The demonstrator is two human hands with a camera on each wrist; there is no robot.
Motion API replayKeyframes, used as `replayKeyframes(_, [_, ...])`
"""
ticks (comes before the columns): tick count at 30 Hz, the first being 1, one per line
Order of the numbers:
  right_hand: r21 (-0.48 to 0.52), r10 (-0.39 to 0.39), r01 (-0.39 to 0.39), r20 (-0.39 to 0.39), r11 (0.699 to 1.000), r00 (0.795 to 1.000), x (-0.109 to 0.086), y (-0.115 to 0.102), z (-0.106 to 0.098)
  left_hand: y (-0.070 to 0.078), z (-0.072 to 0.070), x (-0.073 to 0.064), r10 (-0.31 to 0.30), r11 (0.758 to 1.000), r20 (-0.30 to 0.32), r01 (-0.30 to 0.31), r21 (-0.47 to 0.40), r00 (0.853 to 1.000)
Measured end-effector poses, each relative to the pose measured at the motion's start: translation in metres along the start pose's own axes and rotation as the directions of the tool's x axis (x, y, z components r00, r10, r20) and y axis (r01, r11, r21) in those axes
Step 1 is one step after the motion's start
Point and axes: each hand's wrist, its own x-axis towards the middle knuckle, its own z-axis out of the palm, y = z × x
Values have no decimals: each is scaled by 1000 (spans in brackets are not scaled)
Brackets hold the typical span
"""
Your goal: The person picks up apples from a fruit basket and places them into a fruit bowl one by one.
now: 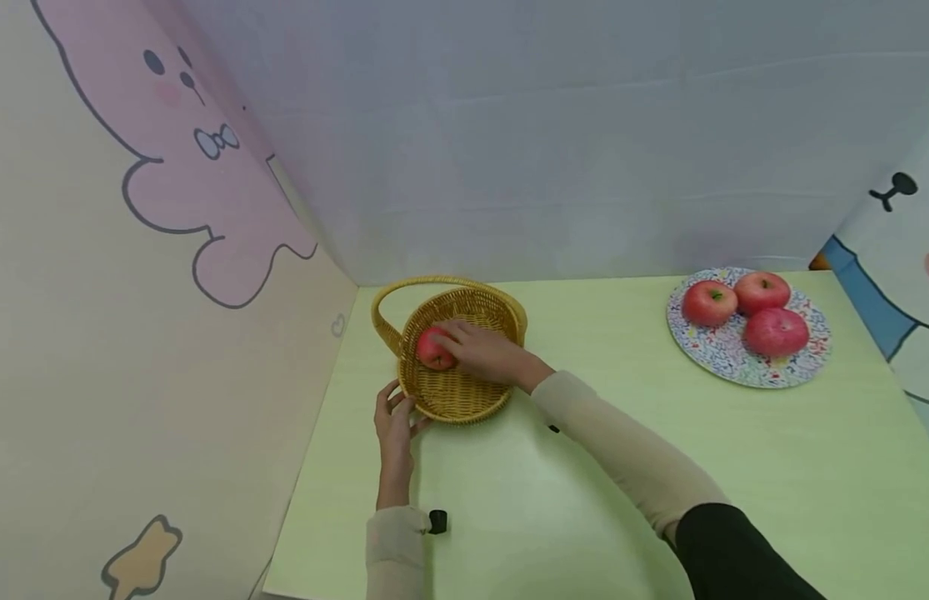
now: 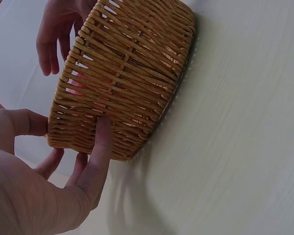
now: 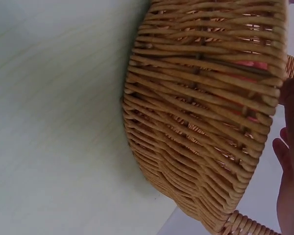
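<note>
In the head view, a round wicker basket [image 1: 464,400] with an arched handle stands at the left of the table, one red apple [image 1: 432,350] inside against its left wall. My left hand [image 1: 394,425] holds the basket's near left edge. The left wrist view shows that thumb at the rim and a finger [image 2: 102,142] against the woven side. Over the basket's inside reaches my right hand [image 1: 482,350], its loosely bent fingertips at the top of the apple. Through the weave, pink bits of apple [image 3: 250,64] show in the right wrist view.
On the right of the pale green table [image 1: 584,500] lies a patterned round plate [image 1: 707,354] bearing three red apples [image 1: 776,332]. A grey-white curtain-like sheet [image 1: 554,167] runs behind the table. At the left rises a wall [image 1: 134,375] with cartoon drawings.
</note>
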Motion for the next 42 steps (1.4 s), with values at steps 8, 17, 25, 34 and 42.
replayKeyframes(8, [13,26,-27,69,1000,997,8,1,9,0,-1,-2,13,1000,-6,-13,-3,1000])
replayKeyframes(17, [-25,-9,10,57,1000,998,13,4,20,-2,0,-4,16,1000,-12,-16,13,1000])
replayKeyframes(25, [3,17,-17,72,1000,997,16,8,27,-1,1,-4,7,1000,-21,-6,12,1000])
replayKeyframes(34, [-32,5,-3,49,999,999,21,9,37,-5,1,1,4,1000,-20,-4,19,1000])
replayKeyframes(42, [-69,-1,4,43,998,999,27,10,42,-5,2,5,16,1000,-15,-16,11,1000])
